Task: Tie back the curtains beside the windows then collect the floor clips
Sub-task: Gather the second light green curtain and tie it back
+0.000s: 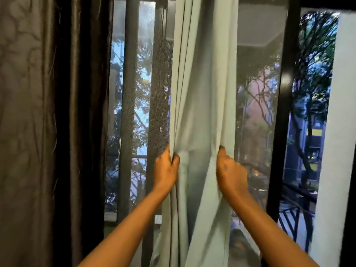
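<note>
Two hands: both raised at one height, gripping opposite edges of the same curtain
Left hand (167, 166): fingers curled tight round the left folds of the curtain, thumb side up, forearm reaching in from bottom left
Right hand (230, 170): fingers wrapped round the right edge and hidden behind the cloth, back of hand facing the camera, forearm reaching in from bottom right
Curtain (204, 93): pale green, hanging in the middle of the view in front of the window, bunched into vertical folds, pinched narrower between the hands and spreading wider below them
Tie-back state: no tie seen round the cloth, held gathered by hand only
Dark curtain (38, 122): brown, glossy, crumpled texture, hanging at far left, well apart from the pale one
Window frame (283, 112): black upright just right of the pale curtain, further dark bars between the two curtains
Mesh screen (258, 93): grey, fine weave, behind the pale curtain, trees and buildings showing dimly through it
White post (339, 132): far right, beyond the frame
Railing (292, 218): dark, low right, outside the glass
Floor clips: cannot tell, floor out of view
Sharpness: slight blur on hands and lower cloth
</note>
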